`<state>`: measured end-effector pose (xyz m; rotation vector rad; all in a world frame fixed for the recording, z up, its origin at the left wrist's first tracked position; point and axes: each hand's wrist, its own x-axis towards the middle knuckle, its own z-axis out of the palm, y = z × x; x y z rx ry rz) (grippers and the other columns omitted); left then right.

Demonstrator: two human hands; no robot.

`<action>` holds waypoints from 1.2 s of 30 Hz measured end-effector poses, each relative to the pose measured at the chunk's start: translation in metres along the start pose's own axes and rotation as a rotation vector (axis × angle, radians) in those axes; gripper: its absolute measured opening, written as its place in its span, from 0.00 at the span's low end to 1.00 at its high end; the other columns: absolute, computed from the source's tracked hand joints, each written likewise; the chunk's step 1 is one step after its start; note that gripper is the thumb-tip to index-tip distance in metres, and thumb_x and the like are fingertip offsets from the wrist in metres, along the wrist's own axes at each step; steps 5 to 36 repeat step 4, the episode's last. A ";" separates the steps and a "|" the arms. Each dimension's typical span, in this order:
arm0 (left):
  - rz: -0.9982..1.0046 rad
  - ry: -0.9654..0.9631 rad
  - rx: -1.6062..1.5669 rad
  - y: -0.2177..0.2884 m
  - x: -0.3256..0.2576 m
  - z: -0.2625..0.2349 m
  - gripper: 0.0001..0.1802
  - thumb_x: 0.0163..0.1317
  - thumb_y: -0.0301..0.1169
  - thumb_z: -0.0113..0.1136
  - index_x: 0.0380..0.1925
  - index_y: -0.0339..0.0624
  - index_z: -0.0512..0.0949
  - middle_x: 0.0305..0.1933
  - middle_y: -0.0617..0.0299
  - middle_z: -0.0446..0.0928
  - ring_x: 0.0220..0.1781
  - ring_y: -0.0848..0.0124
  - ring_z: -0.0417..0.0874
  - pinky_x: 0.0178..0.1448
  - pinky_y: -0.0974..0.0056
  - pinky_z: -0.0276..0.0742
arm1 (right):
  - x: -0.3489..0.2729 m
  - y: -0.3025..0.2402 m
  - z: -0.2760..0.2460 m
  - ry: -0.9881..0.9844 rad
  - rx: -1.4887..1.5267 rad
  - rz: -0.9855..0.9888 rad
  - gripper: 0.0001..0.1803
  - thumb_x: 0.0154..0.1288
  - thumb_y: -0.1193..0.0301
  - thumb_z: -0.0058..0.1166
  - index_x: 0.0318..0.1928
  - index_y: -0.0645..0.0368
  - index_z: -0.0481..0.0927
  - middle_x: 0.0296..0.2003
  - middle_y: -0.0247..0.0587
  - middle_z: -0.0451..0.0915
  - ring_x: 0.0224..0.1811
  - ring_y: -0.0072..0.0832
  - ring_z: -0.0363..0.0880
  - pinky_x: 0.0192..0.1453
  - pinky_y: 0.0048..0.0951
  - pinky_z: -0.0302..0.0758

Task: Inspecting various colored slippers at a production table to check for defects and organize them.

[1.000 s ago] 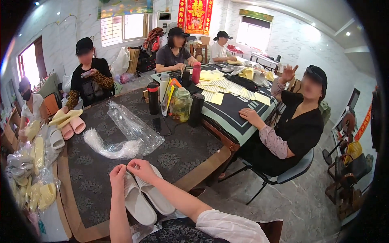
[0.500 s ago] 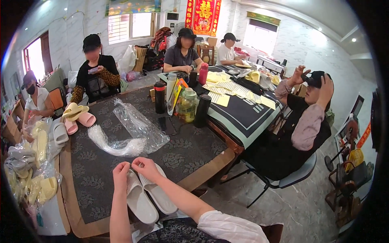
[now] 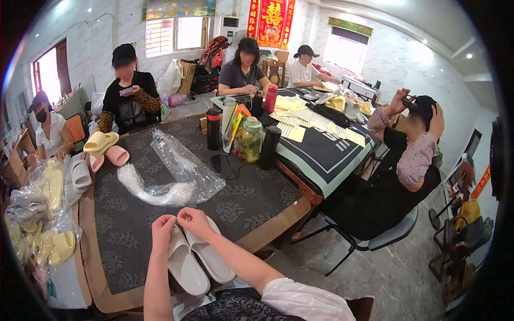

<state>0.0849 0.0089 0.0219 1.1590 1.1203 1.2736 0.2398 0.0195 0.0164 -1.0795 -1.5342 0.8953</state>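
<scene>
A pair of pale grey slide slippers lies side by side at the table's near edge, toes pointing away from me: the left slipper (image 3: 188, 272) and the right slipper (image 3: 219, 263). My left hand (image 3: 164, 231) is just above the left slipper's toe, thumb and fingertips pressed together. Beside it, my right hand (image 3: 195, 222) pinches in the same way over the front of the right slipper. The fingertips of both hands nearly meet; whatever is between them is too small to make out. Beyond the hands lies a bundle of thin white plastic strands (image 3: 170, 197).
Clear plastic bag (image 3: 184, 160), phone (image 3: 221, 166), black tumbler (image 3: 269, 147), and glass jar (image 3: 250, 140) stand or lie farther back. Yellow and pink slippers (image 3: 101, 143) sit at far left, bagged slippers (image 3: 63, 247) nearer. A seated person (image 3: 401, 155) occupies the right side.
My hands stay pinched above the slippers, with barely any shift. The view has moved slightly. The person on the right has shifted both raised hands a little near their cap.
</scene>
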 end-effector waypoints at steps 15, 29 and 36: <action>0.033 -0.036 0.026 -0.007 0.003 -0.008 0.07 0.61 0.30 0.62 0.35 0.38 0.82 0.29 0.73 0.77 0.31 0.83 0.72 0.36 0.75 0.65 | 0.000 0.001 0.003 -0.022 0.007 0.008 0.08 0.58 0.68 0.60 0.34 0.60 0.81 0.24 0.28 0.78 0.24 0.15 0.68 0.30 0.21 0.68; 0.033 -0.036 0.026 -0.007 0.003 -0.008 0.07 0.61 0.30 0.62 0.35 0.38 0.82 0.29 0.73 0.77 0.31 0.83 0.72 0.36 0.75 0.65 | 0.000 0.001 0.003 -0.022 0.007 0.008 0.08 0.58 0.68 0.60 0.34 0.60 0.81 0.24 0.28 0.78 0.24 0.15 0.68 0.30 0.21 0.68; 0.033 -0.036 0.026 -0.007 0.003 -0.008 0.07 0.61 0.30 0.62 0.35 0.38 0.82 0.29 0.73 0.77 0.31 0.83 0.72 0.36 0.75 0.65 | 0.000 0.001 0.003 -0.022 0.007 0.008 0.08 0.58 0.68 0.60 0.34 0.60 0.81 0.24 0.28 0.78 0.24 0.15 0.68 0.30 0.21 0.68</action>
